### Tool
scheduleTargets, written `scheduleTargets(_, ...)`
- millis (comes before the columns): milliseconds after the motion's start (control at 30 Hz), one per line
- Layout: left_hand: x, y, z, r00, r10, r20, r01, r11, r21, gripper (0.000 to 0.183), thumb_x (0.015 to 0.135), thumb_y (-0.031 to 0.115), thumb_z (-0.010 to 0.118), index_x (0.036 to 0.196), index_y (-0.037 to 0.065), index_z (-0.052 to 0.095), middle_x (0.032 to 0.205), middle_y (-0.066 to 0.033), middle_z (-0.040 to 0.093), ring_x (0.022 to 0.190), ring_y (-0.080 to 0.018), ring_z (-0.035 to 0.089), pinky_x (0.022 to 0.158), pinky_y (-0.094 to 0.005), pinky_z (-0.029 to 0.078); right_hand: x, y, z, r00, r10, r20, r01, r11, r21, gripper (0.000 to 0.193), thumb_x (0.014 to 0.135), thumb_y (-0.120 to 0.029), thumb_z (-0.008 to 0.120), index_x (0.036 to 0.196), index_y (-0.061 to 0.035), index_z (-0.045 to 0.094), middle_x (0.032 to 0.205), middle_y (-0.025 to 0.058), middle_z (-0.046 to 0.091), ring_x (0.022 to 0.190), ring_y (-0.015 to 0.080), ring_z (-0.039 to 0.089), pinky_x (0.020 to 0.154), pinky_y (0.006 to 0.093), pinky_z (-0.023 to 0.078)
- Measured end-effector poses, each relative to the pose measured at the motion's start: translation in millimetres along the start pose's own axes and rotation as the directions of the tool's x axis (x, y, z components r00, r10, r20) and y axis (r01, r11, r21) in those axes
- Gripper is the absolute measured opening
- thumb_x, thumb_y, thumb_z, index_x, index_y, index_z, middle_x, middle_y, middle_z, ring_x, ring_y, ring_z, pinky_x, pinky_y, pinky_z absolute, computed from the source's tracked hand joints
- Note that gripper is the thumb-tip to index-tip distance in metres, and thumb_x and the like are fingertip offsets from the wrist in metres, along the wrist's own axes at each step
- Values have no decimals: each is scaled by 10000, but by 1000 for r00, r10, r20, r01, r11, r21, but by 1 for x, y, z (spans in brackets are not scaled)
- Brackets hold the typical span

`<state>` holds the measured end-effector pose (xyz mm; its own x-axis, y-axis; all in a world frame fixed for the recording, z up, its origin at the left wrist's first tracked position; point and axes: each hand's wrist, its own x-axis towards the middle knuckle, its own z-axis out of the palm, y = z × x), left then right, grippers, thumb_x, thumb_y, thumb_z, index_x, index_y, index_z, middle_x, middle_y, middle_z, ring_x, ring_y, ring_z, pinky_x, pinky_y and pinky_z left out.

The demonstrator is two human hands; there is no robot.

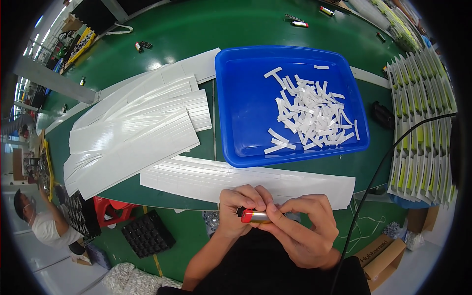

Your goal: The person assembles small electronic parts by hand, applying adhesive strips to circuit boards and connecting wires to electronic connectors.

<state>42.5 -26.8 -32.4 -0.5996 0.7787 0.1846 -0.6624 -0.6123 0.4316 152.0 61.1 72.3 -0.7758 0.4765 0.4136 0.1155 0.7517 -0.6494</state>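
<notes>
Near the table's front edge, a small silver cylinder with a red end [257, 217], which looks like a battery cell, is held between both hands. A small black piece shows at its red end. My left hand [235, 210] is closed, its fingers pinching around that end. My right hand [309, 227] grips the other end between thumb and fingers. Just beyond the hands lies a long white sheet of scored strips [196, 182]. Behind it, a blue tray [241, 132] holds a loose pile of short white strips [312, 113].
Overlapping white strip sheets [137, 147] cover the table's left. A green belt [196, 29] across the back carries several similar cells. At right stand stacked white-and-green trays [420, 132] and a hanging black cable [378, 172]. A person [46, 221] sits far left, near a black crate [148, 233].
</notes>
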Motion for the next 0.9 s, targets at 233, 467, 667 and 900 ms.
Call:
scheduleTargets(233,1,-1,-2,998,4,70,-5,1000,18,321,764,8,779,1044,87,641,959,-93,642,896,-295,619,741,-379,552,-2,-5,-2,999,25,24,-23,998,-55,468,646,-125,848,1091,-51,722,901,42,630,781,175,531,638,255,458)
scheduleTargets(467,0,-1,5,992,-20,-123,9,996,-92,384,800,180,794,1134,144,608,1036,-22,611,1050,-245,543,901,-427,489,11,2,-10,973,211,93,-228,945,233,669,621,-176,903,1207,-4,631,905,81,655,852,203,606,716,288,493)
scheduleTargets(667,-1,6,17,984,-95,-148,99,995,17,417,883,213,717,1244,88,551,1160,-77,609,1157,-237,523,1016,-432,418,6,16,13,893,396,213,-446,724,526,377,775,-88,792,1114,3,654,890,100,690,728,184,627,665,283,514)
scheduleTargets(900,11,13,34,945,-49,-322,165,925,342,372,931,220,658,1134,-80,575,1079,-222,676,995,-248,653,952,-381,479,13,20,7,954,300,26,-291,894,341,184,789,-22,734,958,20,674,789,116,673,692,168,639,651,264,501)
